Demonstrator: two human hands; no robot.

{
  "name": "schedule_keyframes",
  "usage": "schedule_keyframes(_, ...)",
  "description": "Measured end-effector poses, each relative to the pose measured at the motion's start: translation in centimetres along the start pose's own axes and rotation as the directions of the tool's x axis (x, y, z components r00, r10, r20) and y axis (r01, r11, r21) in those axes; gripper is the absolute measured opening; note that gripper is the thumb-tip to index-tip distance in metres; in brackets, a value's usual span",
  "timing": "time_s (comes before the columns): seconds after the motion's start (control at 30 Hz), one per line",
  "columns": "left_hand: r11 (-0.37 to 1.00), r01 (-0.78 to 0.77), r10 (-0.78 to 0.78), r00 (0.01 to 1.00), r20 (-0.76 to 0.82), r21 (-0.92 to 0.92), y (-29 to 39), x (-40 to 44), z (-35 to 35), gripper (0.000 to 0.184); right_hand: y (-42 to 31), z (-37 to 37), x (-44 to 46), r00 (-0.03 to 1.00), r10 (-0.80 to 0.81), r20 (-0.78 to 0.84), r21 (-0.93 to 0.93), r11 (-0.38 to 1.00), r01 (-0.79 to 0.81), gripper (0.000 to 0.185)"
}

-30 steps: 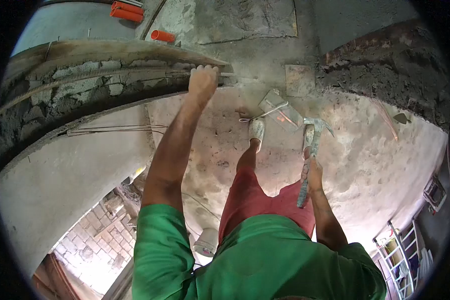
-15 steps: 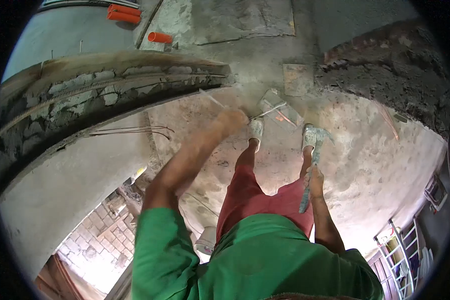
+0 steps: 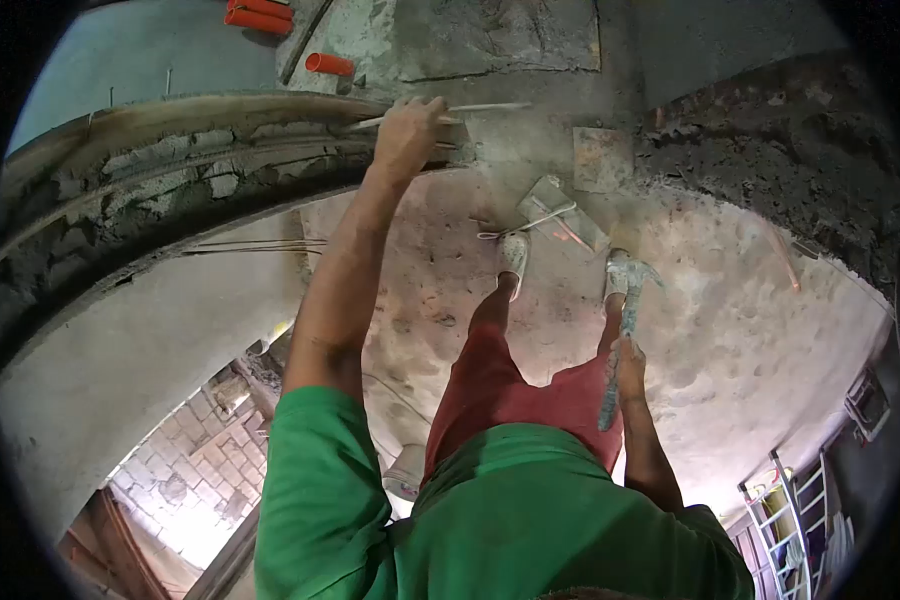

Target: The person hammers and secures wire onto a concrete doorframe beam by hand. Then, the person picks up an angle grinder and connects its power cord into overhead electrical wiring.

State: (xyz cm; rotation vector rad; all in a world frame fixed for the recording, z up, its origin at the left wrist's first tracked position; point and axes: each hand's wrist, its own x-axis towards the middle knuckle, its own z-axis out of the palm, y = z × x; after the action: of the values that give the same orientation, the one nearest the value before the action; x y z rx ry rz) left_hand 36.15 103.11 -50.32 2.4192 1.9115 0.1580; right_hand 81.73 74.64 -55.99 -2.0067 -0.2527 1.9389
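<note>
My left hand (image 3: pixel 406 140) is stretched out to the far end of a long, rough concrete-and-wood ledge (image 3: pixel 185 172). Its fingers are wrapped round a thin pale rod (image 3: pixel 492 106) that sticks out on both sides of the fist, lying roughly crosswise. Down by my right thigh, my right hand (image 3: pixel 628 370) grips a dusty claw hammer (image 3: pixel 629 310), its head up over my right shoe. On the floor near my shoes is a flat grey slab (image 3: pixel 555 212), with a bent pale rod (image 3: pixel 532 222) lying across it.
Orange pipe pieces (image 3: pixel 330 64) lie beyond the ledge. A broken masonry edge (image 3: pixel 770 165) runs along the right. Thin rods (image 3: pixel 255 246) project below the ledge. A bucket (image 3: pixel 405 470) stands by my left side, and a metal ladder (image 3: pixel 790 525) is at lower right.
My left hand has moved forward from near my left shoe to the ledge's end, carrying the pale rod. My right hand and the hammer have barely moved.
</note>
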Motion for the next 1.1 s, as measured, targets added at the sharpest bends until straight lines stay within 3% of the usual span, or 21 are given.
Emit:
schedule_keyframes(0.1,0.992,0.126,-0.127,0.991,0.042,0.018,-2.0,-1.5,0.7,0.024,0.1,0.1,0.1,0.998,-0.048,0.027,-0.023,0.999,0.048,0.036)
schedule_keyframes(0.23,0.997,0.069,-0.071,0.993,0.09,0.02,-3.1,-1.7,0.0,0.026,-0.4,0.0,0.6,0.997,-0.08,-0.003,-0.052,0.995,0.08,0.036)
schedule_keyframes(0.3,0.981,0.186,-0.191,0.972,0.137,0.046,-3.5,-0.7,-0.8,0.025,-1.4,-0.2,1.4,0.997,-0.083,0.007,-0.05,0.995,0.083,0.036)
schedule_keyframes(0.37,0.985,0.168,-0.17,0.983,0.077,0.032,-4.3,0.0,-0.1,0.025,-2.7,-0.1,2.1,0.996,-0.077,0.038,-0.044,0.996,0.079,0.036)
schedule_keyframes(0.43,0.983,0.147,-0.178,0.91,0.375,0.11,-4.0,-0.5,0.3,0.025,-3.9,0.9,2.6,0.992,-0.108,0.062,-0.039,0.993,0.11,0.035)
schedule_keyframes(0.47,0.983,0.146,-0.179,0.909,0.375,0.113,-4.1,-1.4,0.5,0.025,-4.8,1.6,2.8,0.987,-0.143,0.079,-0.026,0.989,0.146,0.034)
schedule_keyframes(0.53,0.998,0.067,-0.067,0.995,0.075,0.003,-3.8,-2.9,1.1,0.027,-6.9,3.2,3.0,0.987,-0.129,0.091,-0.026,0.991,0.132,0.033)
schedule_keyframes(0.57,0.998,0.058,-0.057,0.996,0.073,-0.011,-3.5,-2.6,0.9,0.027,-7.9,3.9,3.1,0.988,-0.113,0.102,-0.036,0.992,0.117,0.032)
schedule_keyframes(0.6,0.995,0.101,-0.102,0.981,0.167,0.013,-3.5,-2.4,0.5,0.027,-8.6,4.8,3.1,0.99,-0.114,0.087,-0.038,0.992,0.117,0.032)
schedule_keyframes(0.63,0.99,0.136,-0.142,0.957,0.254,0.043,-3.5,-2.0,0.2,0.028,-9.4,6.1,3.3,0.973,-0.221,0.065,-0.108,0.968,0.227,0.028)
schedule_keyframes(0.67,0.994,0.111,-0.113,0.969,0.219,0.017,-3.4,-2.2,0.1,0.031,-10.2,7.3,3.7,0.944,-0.324,0.052,-0.18,0.927,0.328,0.026)
schedule_keyframes(0.73,0.995,0.097,-0.101,0.97,0.219,0.03,-3.4,-2.4,0.4,0.032,-10.0,9.4,6.1,0.789,-0.604,0.116,-0.105,0.782,0.614,0.026)
schedule_keyframes(0.8,0.996,0.081,-0.089,0.97,0.225,0.046,-3.2,-2.6,0.5,0.033,-14.8,12.5,3.1,0.895,-0.373,0.244,0.06,0.927,0.37,0.03)
schedule_keyframes(0.83,0.994,0.097,-0.105,0.97,0.217,0.051,-3.1,-2.6,0.4,0.032,-16.5,13.6,2.4,0.897,-0.374,0.236,0.064,0.927,0.37,0.03)
schedule_keyframes(0.9,0.993,0.105,-0.114,0.971,0.209,0.054,-2.9,-2.7,0.4,0.032,-18.4,15.6,1.6,0.968,-0.195,0.161,0.188,0.968,0.164,0.032)
schedule_keyframes(1.03,0.99,0.11,-0.127,0.971,0.201,0.093,-3.1,-2.7,0.6,0.03,-17.2,19.8,1.6,0.931,-0.344,0.121,0.393,0.878,0.273,0.035)
schedule_keyframes(1.1,0.991,0.101,-0.116,0.976,0.182,0.092,-3.3,-3.2,0.7,0.03,-16.5,21.1,2.2,0.871,-0.28,0.403,0.15,0.959,0.239,0.036)
